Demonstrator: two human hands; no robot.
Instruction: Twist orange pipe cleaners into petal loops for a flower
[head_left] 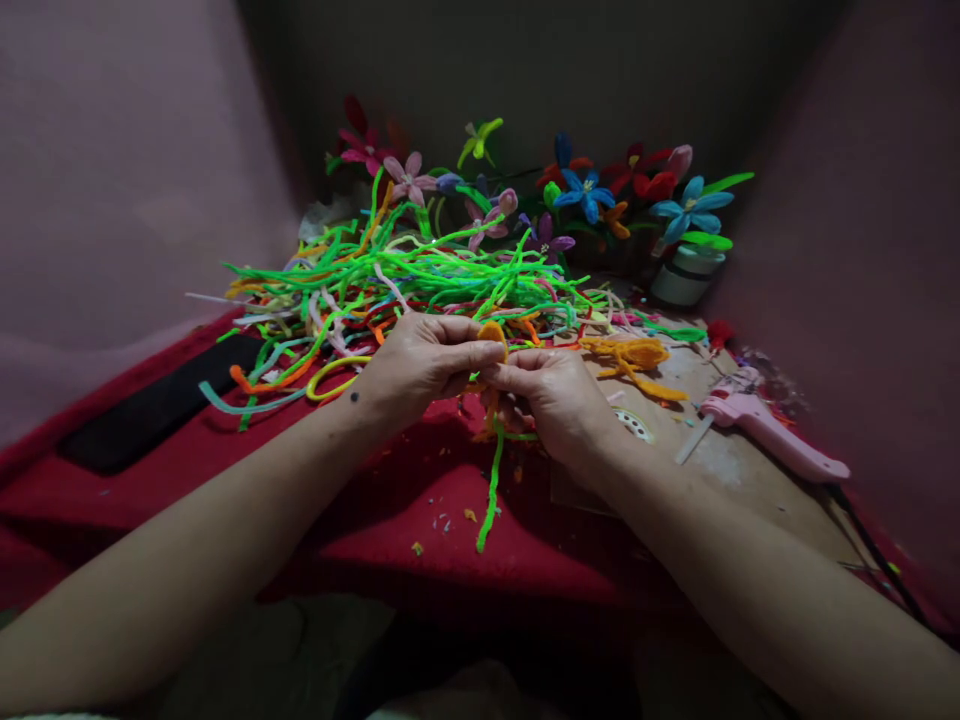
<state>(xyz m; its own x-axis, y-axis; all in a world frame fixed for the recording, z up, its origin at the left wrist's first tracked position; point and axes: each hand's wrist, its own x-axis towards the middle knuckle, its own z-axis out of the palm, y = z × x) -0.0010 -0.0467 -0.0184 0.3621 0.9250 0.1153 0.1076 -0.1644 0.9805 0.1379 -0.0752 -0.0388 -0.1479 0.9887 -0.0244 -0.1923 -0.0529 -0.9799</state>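
Note:
My left hand (pixel 424 362) and my right hand (pixel 551 398) meet in the middle, both pinched on an orange pipe-cleaner petal (pixel 493 334) joined to a green pipe-cleaner stem (pixel 491 495) that hangs down from them. Just behind the hands lies a big tangle of pipe cleaners (pixel 390 280), mostly green with orange, pink and white ones. A few orange pipe-cleaner pieces (pixel 634 358) lie to the right of my right hand.
Finished pipe-cleaner flowers (pixel 585 190) in pink, blue, red and purple stand at the back. A white jar (pixel 686 275) sits at the right, a pink glue gun (pixel 765 428) on the tan board (pixel 720 470). A red cloth (pixel 375 520) covers the surface, with a black strip (pixel 157 405) at left.

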